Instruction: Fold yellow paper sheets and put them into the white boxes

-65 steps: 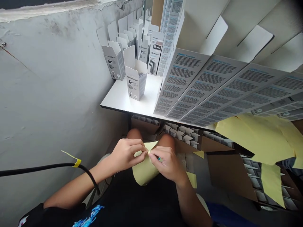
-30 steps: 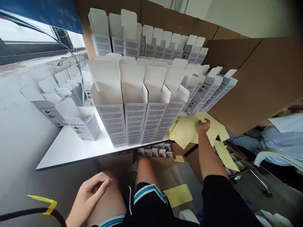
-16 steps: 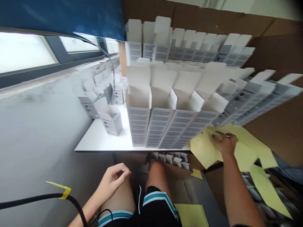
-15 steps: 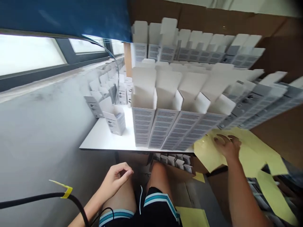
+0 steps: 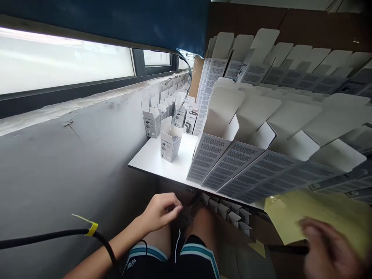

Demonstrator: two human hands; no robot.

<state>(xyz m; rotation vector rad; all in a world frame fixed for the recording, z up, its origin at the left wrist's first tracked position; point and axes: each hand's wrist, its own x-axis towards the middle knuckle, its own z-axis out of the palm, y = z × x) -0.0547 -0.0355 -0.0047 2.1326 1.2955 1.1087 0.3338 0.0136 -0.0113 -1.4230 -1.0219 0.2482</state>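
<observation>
My left hand (image 5: 164, 211) hovers above my left thigh, its fingers curled with thumb and index close together; whether anything small is between them is hidden. My right hand (image 5: 328, 248), blurred by motion, is at the lower right over the yellow paper (image 5: 290, 213); its grip cannot be made out. Open-topped white cartons (image 5: 212, 151) stand in stacked rows on the white table (image 5: 145, 157). A single open carton (image 5: 170, 145) stands apart on the table's left part, its flap up.
More cartons (image 5: 151, 122) line the wall by the window. Below the table edge sits a box of small open cartons (image 5: 223, 209). A black cable with a yellow tie (image 5: 92, 229) crosses the lower left. A blue sheet (image 5: 116, 23) hangs above.
The view has turned left, so the cartons appear farther right. My right hand has moved nearer my body from the yellow paper, while my left hand stays curled over my thigh.
</observation>
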